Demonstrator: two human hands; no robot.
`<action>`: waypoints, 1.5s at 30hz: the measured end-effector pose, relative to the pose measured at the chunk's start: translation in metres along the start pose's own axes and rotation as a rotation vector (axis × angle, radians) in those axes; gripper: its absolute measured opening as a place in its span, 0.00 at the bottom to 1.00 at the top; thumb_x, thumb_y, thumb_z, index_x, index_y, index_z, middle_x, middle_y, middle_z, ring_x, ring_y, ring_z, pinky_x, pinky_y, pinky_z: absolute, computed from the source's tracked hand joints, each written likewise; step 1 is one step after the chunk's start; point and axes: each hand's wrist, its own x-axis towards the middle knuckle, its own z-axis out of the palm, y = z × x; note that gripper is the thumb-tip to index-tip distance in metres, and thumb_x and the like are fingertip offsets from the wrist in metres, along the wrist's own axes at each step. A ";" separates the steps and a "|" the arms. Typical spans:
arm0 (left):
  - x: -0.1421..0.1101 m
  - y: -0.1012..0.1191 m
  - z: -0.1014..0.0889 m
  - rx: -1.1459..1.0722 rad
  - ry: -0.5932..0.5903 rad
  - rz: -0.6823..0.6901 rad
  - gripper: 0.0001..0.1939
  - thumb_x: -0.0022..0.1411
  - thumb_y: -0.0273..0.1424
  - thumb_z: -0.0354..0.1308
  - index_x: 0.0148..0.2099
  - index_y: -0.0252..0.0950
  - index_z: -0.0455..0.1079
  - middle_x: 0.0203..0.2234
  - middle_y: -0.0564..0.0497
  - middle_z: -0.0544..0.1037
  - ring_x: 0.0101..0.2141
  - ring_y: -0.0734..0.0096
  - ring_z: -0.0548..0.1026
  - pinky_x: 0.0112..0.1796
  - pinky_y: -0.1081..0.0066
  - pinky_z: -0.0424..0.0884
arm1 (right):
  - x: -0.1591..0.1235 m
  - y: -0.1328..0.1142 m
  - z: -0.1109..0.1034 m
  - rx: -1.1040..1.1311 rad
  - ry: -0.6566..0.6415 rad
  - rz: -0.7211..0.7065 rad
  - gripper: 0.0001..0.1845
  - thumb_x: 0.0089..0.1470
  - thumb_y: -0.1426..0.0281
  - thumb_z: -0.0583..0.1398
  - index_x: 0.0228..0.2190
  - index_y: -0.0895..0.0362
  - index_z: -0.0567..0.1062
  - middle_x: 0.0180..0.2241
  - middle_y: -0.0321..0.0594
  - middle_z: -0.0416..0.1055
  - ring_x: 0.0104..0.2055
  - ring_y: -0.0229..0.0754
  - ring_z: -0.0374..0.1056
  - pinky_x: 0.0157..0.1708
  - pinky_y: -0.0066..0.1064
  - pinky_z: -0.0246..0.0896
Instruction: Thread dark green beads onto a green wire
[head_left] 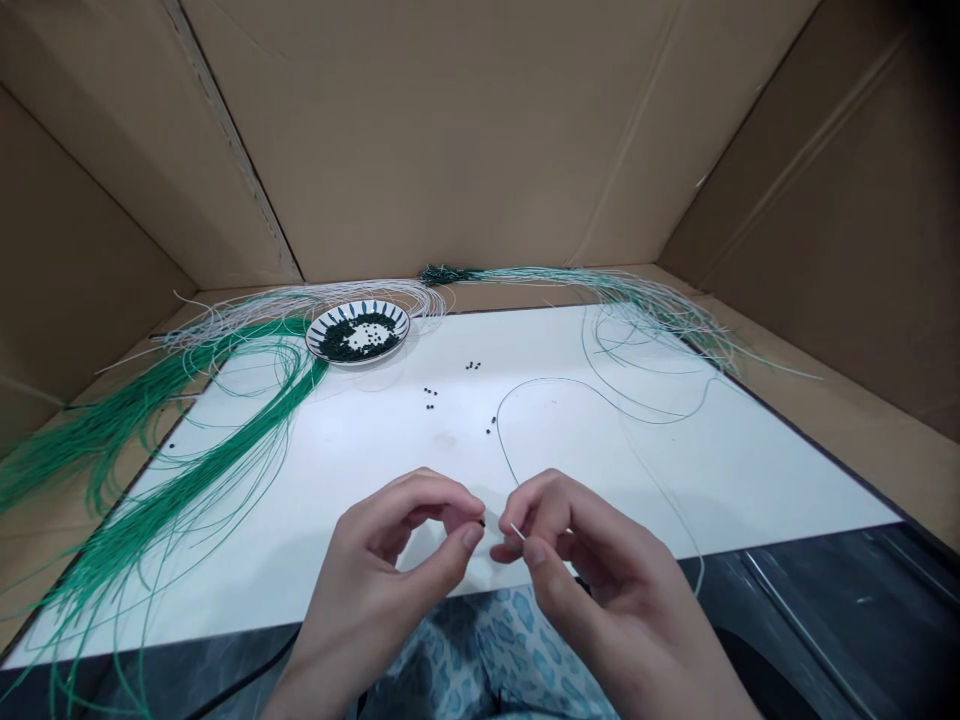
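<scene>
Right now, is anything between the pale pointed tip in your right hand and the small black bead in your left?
Nothing visible: the pale pointed tip in the right hand and the small black bead in the left hand have only white board between them.

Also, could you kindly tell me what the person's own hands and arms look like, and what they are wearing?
The left hand and right hand are bare, with no gloves, rings or watch in view. No sleeves show on the forearms. Pale blue animal-print fabric covers the lap.
</scene>
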 end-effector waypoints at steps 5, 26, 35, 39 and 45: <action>0.000 -0.003 0.002 0.120 0.077 0.083 0.11 0.60 0.21 0.65 0.36 0.45 0.79 0.30 0.59 0.81 0.33 0.76 0.76 0.35 0.82 0.71 | -0.002 0.008 0.001 0.067 0.000 -0.016 0.12 0.58 0.66 0.62 0.24 0.53 0.68 0.37 0.32 0.73 0.38 0.37 0.72 0.42 0.26 0.66; 0.000 -0.001 0.012 0.095 0.170 0.235 0.14 0.61 0.19 0.65 0.35 0.47 0.83 0.29 0.56 0.81 0.32 0.72 0.76 0.33 0.77 0.70 | 0.002 0.029 0.020 0.613 0.098 0.025 0.14 0.56 0.61 0.69 0.24 0.53 0.75 0.36 0.35 0.76 0.40 0.38 0.75 0.44 0.27 0.74; 0.003 0.000 0.009 0.023 0.195 0.098 0.12 0.58 0.21 0.67 0.34 0.47 0.85 0.28 0.55 0.82 0.32 0.71 0.76 0.34 0.77 0.71 | -0.001 0.026 0.017 0.441 0.138 0.008 0.16 0.56 0.58 0.69 0.24 0.53 0.75 0.38 0.37 0.78 0.45 0.39 0.74 0.51 0.30 0.71; 0.008 -0.009 0.005 -0.195 0.091 -0.101 0.03 0.58 0.30 0.71 0.31 0.42 0.84 0.27 0.52 0.81 0.28 0.72 0.75 0.31 0.75 0.72 | 0.002 0.025 0.013 0.401 0.050 0.004 0.15 0.56 0.60 0.68 0.25 0.54 0.74 0.37 0.36 0.73 0.42 0.38 0.72 0.47 0.28 0.70; 0.009 -0.003 0.013 -0.476 0.015 -0.333 0.12 0.48 0.41 0.77 0.26 0.38 0.82 0.23 0.53 0.76 0.26 0.73 0.72 0.31 0.74 0.70 | 0.007 0.018 0.009 0.345 -0.016 0.015 0.16 0.55 0.60 0.68 0.24 0.55 0.71 0.31 0.34 0.67 0.34 0.38 0.67 0.37 0.26 0.67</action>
